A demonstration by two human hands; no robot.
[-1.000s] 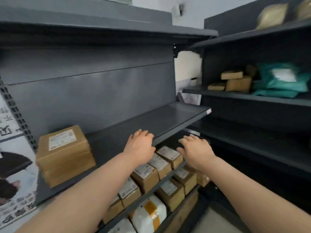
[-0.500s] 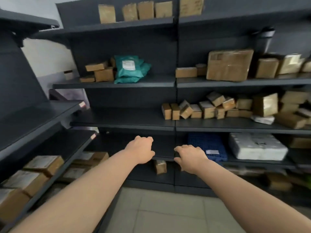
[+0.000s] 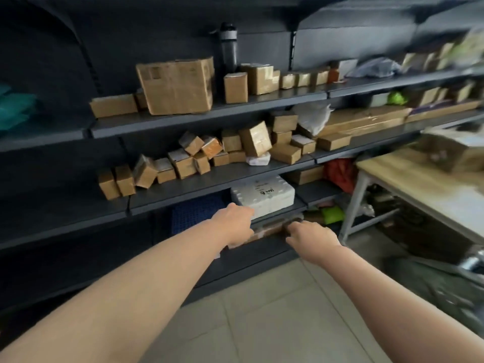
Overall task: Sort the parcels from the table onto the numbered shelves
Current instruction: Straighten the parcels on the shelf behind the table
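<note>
Head camera: our left grip [image 3: 233, 224] and right grip [image 3: 311, 237] hung loosely curled, holding nothing, near the shelves [image 3: 214, 176]. Blurred parcels [image 3: 450, 153] lay on the bench [image 3: 408, 184] at right. Turning fast, we risked clipping its corner.

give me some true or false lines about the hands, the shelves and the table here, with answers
1. The left hand and the right hand hold nothing. True.
2. The white foam box sits on the top shelf. False: it sits low down, under the row of small cardboard boxes.
3. A dark bottle stands upright beside the large cardboard box. True.
4. The wooden table is at the left of the view. False: it is at the right, next to the shelving.
</note>
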